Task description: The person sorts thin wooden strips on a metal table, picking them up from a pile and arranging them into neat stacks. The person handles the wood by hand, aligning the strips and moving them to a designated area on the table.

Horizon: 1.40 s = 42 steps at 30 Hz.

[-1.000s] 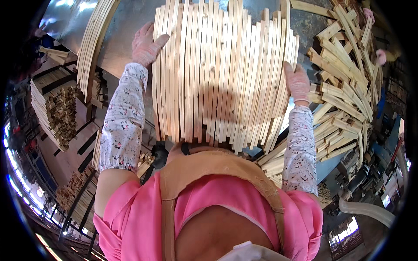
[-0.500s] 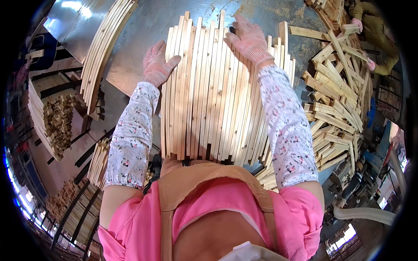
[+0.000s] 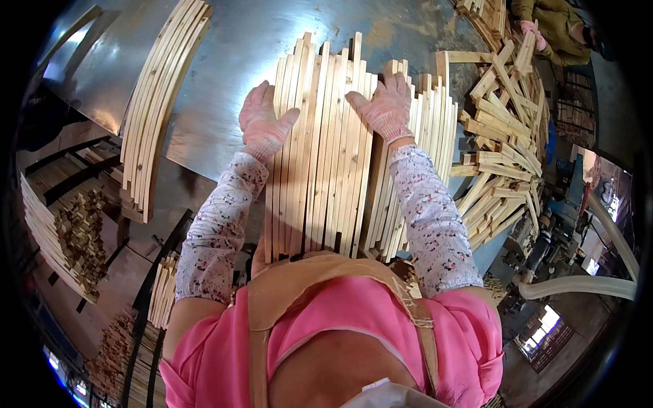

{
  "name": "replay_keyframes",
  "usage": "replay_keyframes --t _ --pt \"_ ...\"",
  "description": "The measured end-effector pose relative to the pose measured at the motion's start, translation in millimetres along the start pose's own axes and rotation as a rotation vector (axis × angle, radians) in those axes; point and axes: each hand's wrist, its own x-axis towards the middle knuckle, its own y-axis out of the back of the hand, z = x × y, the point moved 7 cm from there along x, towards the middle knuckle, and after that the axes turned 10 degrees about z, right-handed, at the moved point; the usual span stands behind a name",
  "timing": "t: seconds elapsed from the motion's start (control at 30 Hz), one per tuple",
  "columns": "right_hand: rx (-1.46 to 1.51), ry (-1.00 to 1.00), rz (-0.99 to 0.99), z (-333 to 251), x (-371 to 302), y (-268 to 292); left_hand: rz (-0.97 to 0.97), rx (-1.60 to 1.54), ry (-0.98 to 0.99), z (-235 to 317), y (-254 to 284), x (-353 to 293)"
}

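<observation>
Long pale wooden strips (image 3: 318, 149) lie side by side in front of me, their far ends uneven. My left hand (image 3: 264, 122), in a pinkish knit glove, rests along the left edge of this group with its thumb over the top. The gloved right hand (image 3: 388, 107) is at the group's right side, thumb on the strips and fingers stretched away from me. Both hands have their fingers apart. A dark gap separates the group between my hands from more strips (image 3: 425, 129) lying under and beside my right hand and forearm.
The metal tabletop (image 3: 224, 88) carries a long bundle of strips (image 3: 163, 95) on the left. Short wood pieces (image 3: 503, 156) are heaped at right, near a co-worker's gloved hand (image 3: 534, 34). Stacked lumber (image 3: 81, 231) stands at lower left; a pale hose (image 3: 578, 291) curves at right.
My right hand has come nearer and slightly left, down to the strips' side. A gap now splits the strips into two groups. The left hand stays at the left edge. The view has shifted.
</observation>
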Motion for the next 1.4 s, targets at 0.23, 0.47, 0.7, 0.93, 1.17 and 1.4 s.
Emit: replay_keyframes --t 0.23,0.47,0.7,0.93,1.17,1.4 --pt "0.908 -0.266 -0.128 -47.8 -3.9 -20.5 -0.243 -1.002 0.492 -28.8 26.6 14.3" --pt "1.308 -0.138 0.205 -38.7 -9.7 104.0 -0.210 -0.992 0.036 31.1 130.2 60.9" --pt "1.299 0.362 0.932 -9.5 -49.2 357.7 0.127 -1.108 -0.514 170.7 341.7 108.0" --pt "0.842 0.426 1.073 7.8 -93.7 188.9 -0.360 -1.551 -0.121 120.4 232.0 85.0" --pt "1.968 0.075 0.236 -29.8 -220.0 124.4 -0.604 -2.104 0.610 21.2 137.8 -67.1" --pt "0.367 0.262 0.286 -46.1 -239.1 -38.5 -0.084 0.173 -0.231 -53.7 103.6 -135.8"
